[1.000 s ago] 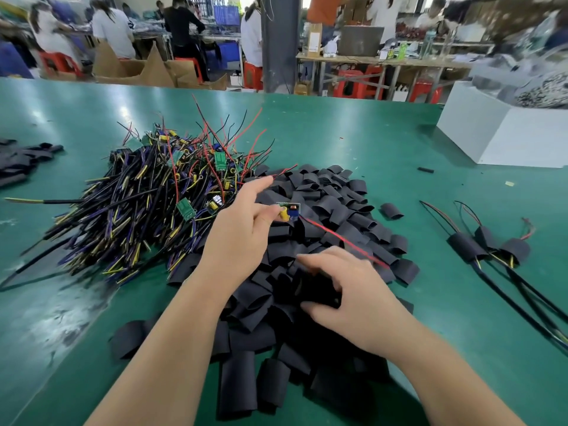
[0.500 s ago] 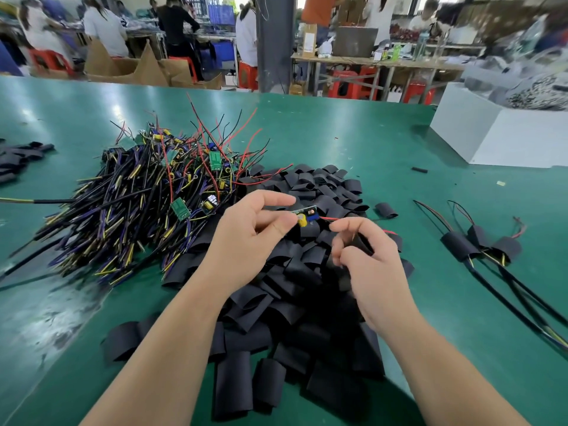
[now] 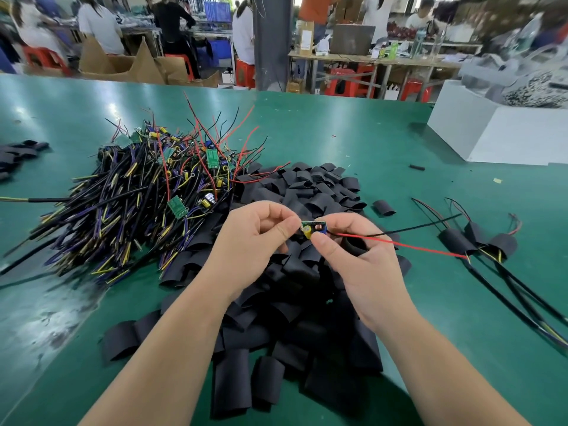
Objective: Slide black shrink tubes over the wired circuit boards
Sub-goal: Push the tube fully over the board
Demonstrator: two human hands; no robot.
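Observation:
Both hands hold one small wired circuit board (image 3: 314, 226) above the heap of black shrink tubes (image 3: 307, 192). My left hand (image 3: 255, 241) pinches the board's left end between thumb and forefinger. My right hand (image 3: 365, 265) pinches its right end, where a red wire (image 3: 399, 245) and a black wire (image 3: 415, 229) trail off to the right. A black tube (image 3: 353, 245) sits among my right fingers below the wires; I cannot tell whether the wires pass through it. The pile of bare wired boards (image 3: 138, 192) lies to the left.
Three boards with tubes over them (image 3: 479, 241) lie at the right, their cables running toward me. A white box (image 3: 507, 136) stands at the back right. A loose tube (image 3: 384, 207) lies beside the heap. More dark tubes (image 3: 15, 152) sit at the left edge.
My right hand left the tube heap, rose and took the board's right end. The board's wires now stretch out to the right.

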